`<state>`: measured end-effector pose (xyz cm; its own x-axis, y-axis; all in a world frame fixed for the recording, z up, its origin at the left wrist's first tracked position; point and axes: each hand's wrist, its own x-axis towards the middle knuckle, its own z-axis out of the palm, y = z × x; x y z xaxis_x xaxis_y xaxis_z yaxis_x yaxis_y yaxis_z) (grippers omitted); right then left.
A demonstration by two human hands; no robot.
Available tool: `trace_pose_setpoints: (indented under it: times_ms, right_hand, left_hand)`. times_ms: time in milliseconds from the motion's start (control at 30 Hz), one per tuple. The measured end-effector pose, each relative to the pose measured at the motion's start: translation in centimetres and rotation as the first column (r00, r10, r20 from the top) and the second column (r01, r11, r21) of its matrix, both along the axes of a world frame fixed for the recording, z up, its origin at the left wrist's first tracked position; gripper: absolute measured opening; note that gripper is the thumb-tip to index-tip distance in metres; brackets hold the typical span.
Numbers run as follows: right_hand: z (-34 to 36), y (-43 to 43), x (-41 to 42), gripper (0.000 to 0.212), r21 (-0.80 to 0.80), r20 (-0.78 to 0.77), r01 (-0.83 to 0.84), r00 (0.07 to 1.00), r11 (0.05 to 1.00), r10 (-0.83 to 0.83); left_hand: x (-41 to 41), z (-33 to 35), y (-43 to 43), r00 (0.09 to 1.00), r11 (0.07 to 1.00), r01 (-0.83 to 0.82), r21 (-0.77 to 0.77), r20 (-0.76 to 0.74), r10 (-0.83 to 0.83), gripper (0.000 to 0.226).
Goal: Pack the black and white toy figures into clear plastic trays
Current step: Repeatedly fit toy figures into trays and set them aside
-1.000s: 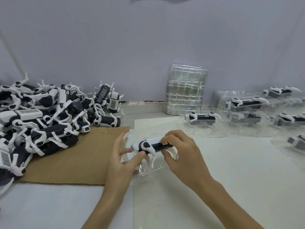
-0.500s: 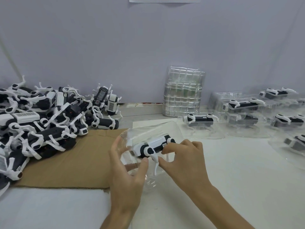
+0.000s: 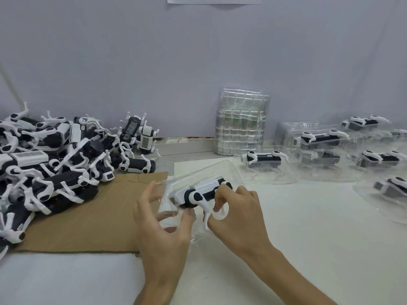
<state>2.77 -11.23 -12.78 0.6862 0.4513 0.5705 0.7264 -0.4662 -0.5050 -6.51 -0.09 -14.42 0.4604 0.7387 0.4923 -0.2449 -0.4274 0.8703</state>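
- A person's left hand (image 3: 163, 221) reaches in from the bottom edge with the palm turned inward. Its thumb is pressed up under the front of a black and white toy figure (image 3: 202, 192).
- The lower fingers of that hand show through the clear plastic tray (image 3: 214, 169), which they grasp from behind. The index finger stands free beside the tray's left edge.
- The right hand (image 3: 237, 214) comes in from the lower right with its fingers curled tight. Its grip pinches the figure's rear end, beside a white leg.
- The toy figure lies tilted in the tray, head end lower left and rear end upper right. Both sit over the bench (image 3: 308, 238), just right of a cardboard sheet (image 3: 92, 216). Whether the tray's lower edge touches the bench cannot be told.
- A tangled pile of toy figures (image 3: 50, 164) covers the left of the bench and spills onto the cardboard.
- A stack of empty trays (image 3: 241, 124) stands upright against the wall (image 3: 198, 62).
- Packed trays (image 3: 264, 159), each holding one figure, lie spread across the right side.
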Motion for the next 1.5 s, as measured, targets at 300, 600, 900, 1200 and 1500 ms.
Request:
trace_pose_setpoints:
  times_ms: [300, 600, 900, 1200, 1500]
  right_hand:
    - [1.1, -0.7, 0.3, 0.022, 0.172, 0.16, -0.115, 0.983, 0.978, 0.088]
    - [1.3, -0.9, -0.3, 0.064, -0.415, -0.083, -0.301, 0.952, 0.859, 0.293]
    - [1.7, -1.3, 1.1, 0.054, -0.513, -0.07, -0.264, 0.961, 0.817, 0.267]
    - [1.3, 7.4, 5.6, 0.035, -0.595, 0.067, -0.157, 0.968, 0.788, 0.243]
    - [1.8, 7.9, 13.4, 0.037, -0.598, -0.019, -0.031, 1.0, 0.801, 0.024]
  left_hand:
    - [-0.1, 1.0, 2.4, 0.98, 0.852, 0.169, -0.496, -0.004, -0.197, 0.052]
    - [0.5, 0.0, 2.7, 0.922, 0.803, 0.275, -0.529, -0.092, -0.376, 0.045]
    - [0.3, 0.3, 2.5, 0.944, 0.949, 0.207, -0.239, -0.208, -0.258, 0.037]
    - [0.6, -0.3, 1.9, 0.978, 0.995, 0.043, -0.087, -0.202, -0.06, 0.042]
    - [1.0, -1.0, 1.8, 0.97, 0.989, 0.101, -0.107, -0.21, -0.122, 0.047]
